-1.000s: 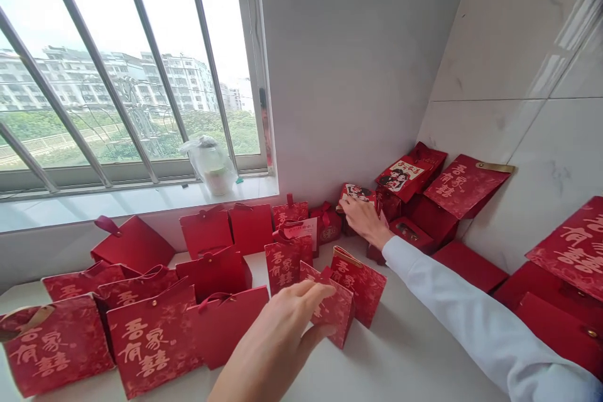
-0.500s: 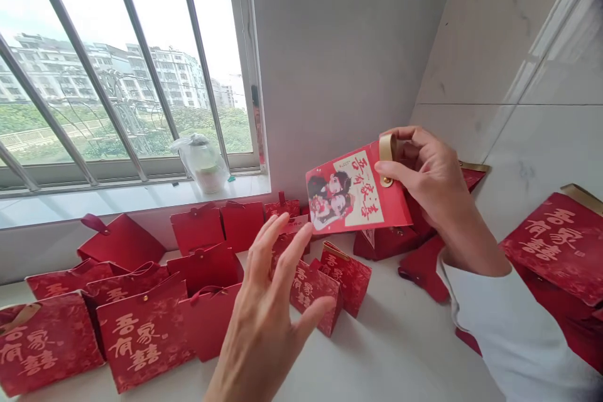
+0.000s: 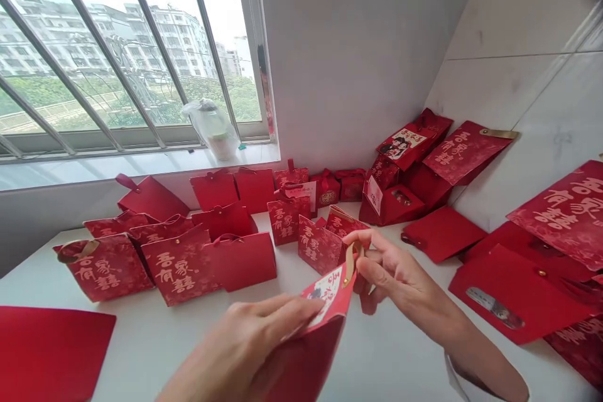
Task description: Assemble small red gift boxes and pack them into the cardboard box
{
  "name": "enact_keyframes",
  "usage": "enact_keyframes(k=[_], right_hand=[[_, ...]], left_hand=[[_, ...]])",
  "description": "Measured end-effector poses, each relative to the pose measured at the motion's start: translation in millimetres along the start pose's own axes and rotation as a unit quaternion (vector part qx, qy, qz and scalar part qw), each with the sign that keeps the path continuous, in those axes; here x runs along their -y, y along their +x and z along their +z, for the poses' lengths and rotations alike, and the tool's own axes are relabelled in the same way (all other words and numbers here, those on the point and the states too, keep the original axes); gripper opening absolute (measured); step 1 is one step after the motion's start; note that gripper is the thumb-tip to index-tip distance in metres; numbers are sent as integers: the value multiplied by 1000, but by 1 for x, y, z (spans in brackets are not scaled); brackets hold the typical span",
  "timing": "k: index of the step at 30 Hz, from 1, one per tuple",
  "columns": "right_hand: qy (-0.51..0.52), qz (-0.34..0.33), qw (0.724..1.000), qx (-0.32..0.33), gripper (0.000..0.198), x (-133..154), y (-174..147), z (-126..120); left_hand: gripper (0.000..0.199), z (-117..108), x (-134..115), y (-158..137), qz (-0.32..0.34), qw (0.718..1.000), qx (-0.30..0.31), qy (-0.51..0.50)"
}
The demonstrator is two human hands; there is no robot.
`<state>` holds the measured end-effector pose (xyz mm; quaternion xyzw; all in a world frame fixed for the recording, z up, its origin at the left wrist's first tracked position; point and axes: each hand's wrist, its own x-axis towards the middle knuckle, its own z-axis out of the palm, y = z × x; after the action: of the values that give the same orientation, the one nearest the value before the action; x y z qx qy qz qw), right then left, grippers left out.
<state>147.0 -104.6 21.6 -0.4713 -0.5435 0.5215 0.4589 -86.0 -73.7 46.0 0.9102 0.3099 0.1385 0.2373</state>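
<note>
Between my hands a red gift box (image 3: 313,352) is tilted, with a cartoon couple label on its upper face and its open-looking side towards me. My left hand (image 3: 254,336) wraps round its body, fingers lying over the printed face and thumb hidden. The fingers of my right hand (image 3: 393,270) pinch the top of the box at its gold strap handle (image 3: 350,264). Just beyond stand small red gift boxes with gold lettering, the nearest being a patterned box (image 3: 318,245).
Several red gift boxes (image 3: 179,270) stand in rows at the left. More boxes are piled at the right, one a flat red box with a window (image 3: 518,295). A red sheet (image 3: 51,352) lies front left. A bagged cup (image 3: 219,135) sits on the sill by the barred window.
The box has come down towards me and turned, its printed face now foreshortened. My left hand, open and apart from it before, now grips its body. The view has shifted right and down.
</note>
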Motion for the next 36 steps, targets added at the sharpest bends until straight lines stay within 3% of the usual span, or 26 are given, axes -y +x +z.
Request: enact_keyframes(k=[3, 9, 13, 16, 18, 23, 32, 36], right_hand=[[-11, 35, 999, -1, 34, -8, -14, -10], [-258, 19, 958, -125, 16, -19, -20, -5], [-337, 24, 923, -183, 13, -37, -18, 2], [-423, -15, 877, -227, 10, -44, -25, 3], [-453, -56, 861, -226, 4, -44, -29, 3], [-413, -102, 890, -161, 12, -45, -31, 2], [-410, -164, 887, -133, 15, -47, -24, -4], [-402, -162, 891, -137, 16, -40, -19, -1]], left_hand=[[32, -9, 19, 20, 3, 994, 78, -75], [32, 2, 47, 45, 32, 977, 157, -138], [31, 7, 42, 43, 20, 975, 115, -191], [38, 22, 26, 42, 6, 990, 68, -123], [44, 36, 15, 44, -6, 997, 47, -58], [11, 62, 2, 55, -21, 1000, 7, -4], [19, 63, 6, 61, -30, 999, -16, -18], [23, 62, 5, 61, -19, 1000, -11, -4]])
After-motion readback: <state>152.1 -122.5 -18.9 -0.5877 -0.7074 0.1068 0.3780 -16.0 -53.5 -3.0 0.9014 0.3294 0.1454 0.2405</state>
